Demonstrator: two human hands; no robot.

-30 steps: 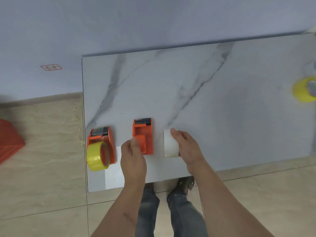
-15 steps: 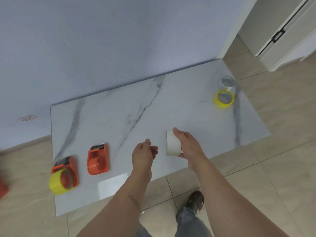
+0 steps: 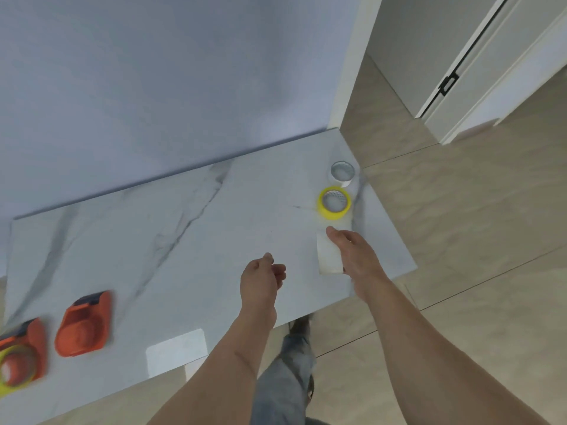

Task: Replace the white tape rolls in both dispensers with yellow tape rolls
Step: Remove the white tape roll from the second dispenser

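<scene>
Head view: right hand [image 3: 352, 256] fingers [image 3: 333, 233] grip white roll [image 3: 328, 256].

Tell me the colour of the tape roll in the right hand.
White tape roll, held by the right hand; head view.

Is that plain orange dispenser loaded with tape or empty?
Empty: the orange dispenser shows a bare hub, while the right hand holds a white roll.
</scene>
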